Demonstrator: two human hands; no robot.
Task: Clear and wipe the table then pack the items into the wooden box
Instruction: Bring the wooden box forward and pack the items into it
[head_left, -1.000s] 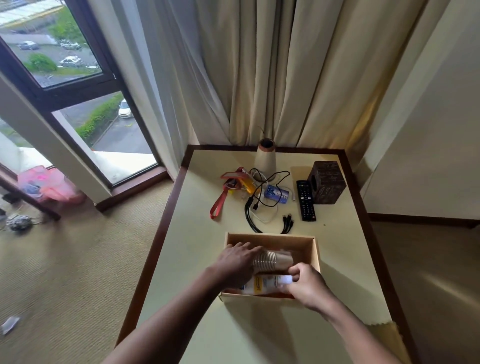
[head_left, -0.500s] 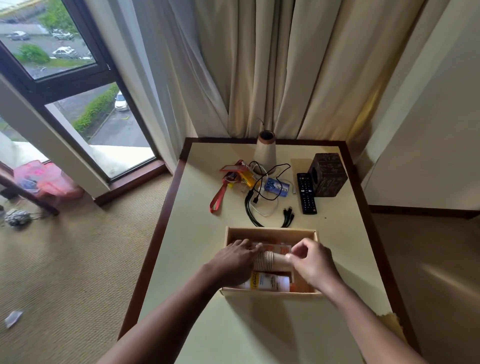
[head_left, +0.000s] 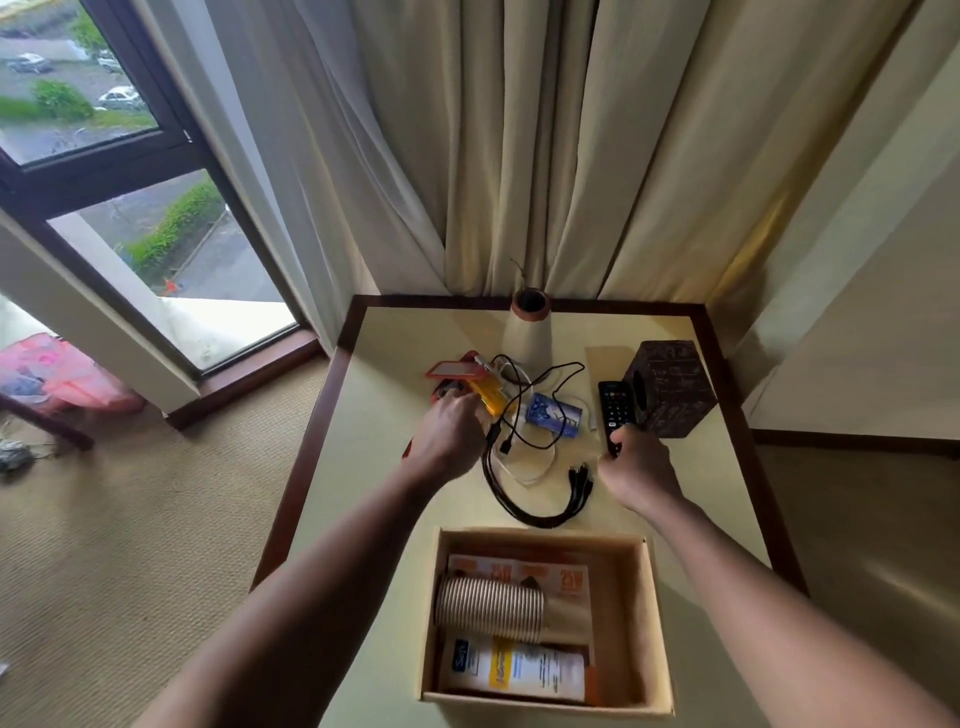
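The open wooden box (head_left: 655, 613) stands at the near end of the cream table (head_left: 389, 364). Inside it lie a stack of ribbed paper cups (head_left: 488, 605), a white tube (head_left: 511, 670) and an orange leaflet (head_left: 522, 569). My left hand (head_left: 449, 434) is curled over a red lanyard (head_left: 457, 369) and a yellow item (head_left: 492, 397); its grip is hidden. My right hand (head_left: 636, 462) grips the near end of a black remote (head_left: 613, 405), which still lies flat on the table.
Black cables (head_left: 535, 501) and a white cable lie tangled between my hands, beside a blue packet (head_left: 553, 413). A cone-shaped vase (head_left: 529, 332) and a dark carved box (head_left: 670, 387) stand at the back. Curtains hang behind the table, with a wall at right and a window at left.
Both hands have left the wooden box and reached forward, the left to the lanyard pile and the right to the remote. The cups and tube now lie in the box.
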